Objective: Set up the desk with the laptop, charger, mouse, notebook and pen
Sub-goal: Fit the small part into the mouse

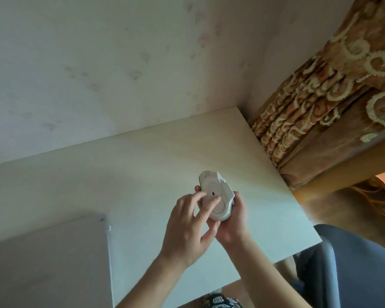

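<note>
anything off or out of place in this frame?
Only the mouse: it is belly-up above the desk, cradled in the right hand, with left hand fingers on its underside. The closed laptop lies flat. No damage or spill visible.

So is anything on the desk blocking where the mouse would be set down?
Nothing visible. The white computer mouse, held underside-up in both hands, is above bare pale desktop; the closed silver laptop lies well off to the left.
</note>
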